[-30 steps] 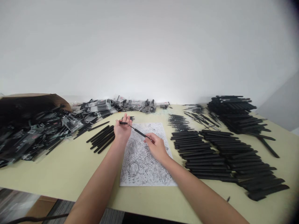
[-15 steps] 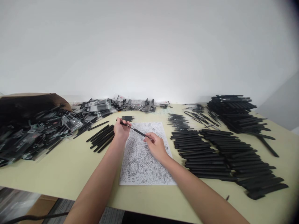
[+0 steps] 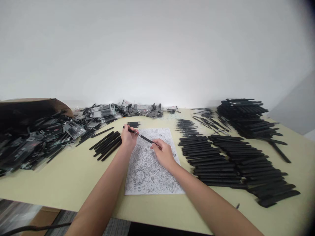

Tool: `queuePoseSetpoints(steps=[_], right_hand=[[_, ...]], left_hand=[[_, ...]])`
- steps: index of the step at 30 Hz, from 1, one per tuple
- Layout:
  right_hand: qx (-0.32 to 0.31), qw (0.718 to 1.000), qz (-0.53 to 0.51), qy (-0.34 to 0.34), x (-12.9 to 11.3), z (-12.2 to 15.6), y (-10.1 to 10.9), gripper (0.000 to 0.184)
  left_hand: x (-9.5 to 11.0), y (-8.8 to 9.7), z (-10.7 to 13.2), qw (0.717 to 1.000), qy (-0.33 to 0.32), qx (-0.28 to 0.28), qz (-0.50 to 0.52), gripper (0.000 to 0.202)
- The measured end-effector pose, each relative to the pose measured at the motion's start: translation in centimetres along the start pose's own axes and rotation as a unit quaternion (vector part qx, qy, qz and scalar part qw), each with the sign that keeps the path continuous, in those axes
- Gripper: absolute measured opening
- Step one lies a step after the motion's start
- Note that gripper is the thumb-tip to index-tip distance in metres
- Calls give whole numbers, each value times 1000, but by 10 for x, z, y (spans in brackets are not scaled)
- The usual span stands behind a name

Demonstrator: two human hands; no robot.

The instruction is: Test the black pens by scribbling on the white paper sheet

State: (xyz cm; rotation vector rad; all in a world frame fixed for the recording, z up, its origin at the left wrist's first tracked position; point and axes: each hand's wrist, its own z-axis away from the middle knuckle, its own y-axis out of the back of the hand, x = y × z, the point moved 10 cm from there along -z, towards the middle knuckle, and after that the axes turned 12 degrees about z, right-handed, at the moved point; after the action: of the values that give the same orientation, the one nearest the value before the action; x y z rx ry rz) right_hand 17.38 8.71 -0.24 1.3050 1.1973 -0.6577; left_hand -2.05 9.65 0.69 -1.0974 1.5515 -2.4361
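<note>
My left hand (image 3: pixel 128 137) and my right hand (image 3: pixel 163 153) hold the two ends of one thin black pen (image 3: pixel 144 138) above a white sheet covered in black scribbles (image 3: pixel 147 170). The left fingers pinch the pen's far end, which looks like its cap. The right fingers grip the near end. A small group of loose black pens (image 3: pixel 106 145) lies just left of my left hand.
Rows of black pens (image 3: pixel 221 160) fill the table's right side, with a taller stack (image 3: pixel 246 114) at the back right. Packaged pens in clear sleeves (image 3: pixel 49 134) spill from a brown box (image 3: pixel 29 108) on the left. The pale yellow table (image 3: pixel 61 177) ends at a white wall.
My left fingers, spread over the pen's far end a second ago, have closed around it. The pen and my right hand have stayed nearly in place.
</note>
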Motion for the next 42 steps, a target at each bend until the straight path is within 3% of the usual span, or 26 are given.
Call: queuePoseSetpoints(steps=[7,18,29,42], right_hand=[[-12,1000,-5,9,1,-1,-3,24],[-12,999,20,44,-6,2,-4,20],[-9,999,24,40,-8,3,-2,22],[25,994,69,87,-17,7,4,23]], left_hand=[[-2,5,-3,1000,2,8,-8,30],[-34,-7,19,997,48,-47,-39,33],[-31,-11,23,997,41,-54,-48,35],[-31,-8,21,997,33,-44,-52,34]])
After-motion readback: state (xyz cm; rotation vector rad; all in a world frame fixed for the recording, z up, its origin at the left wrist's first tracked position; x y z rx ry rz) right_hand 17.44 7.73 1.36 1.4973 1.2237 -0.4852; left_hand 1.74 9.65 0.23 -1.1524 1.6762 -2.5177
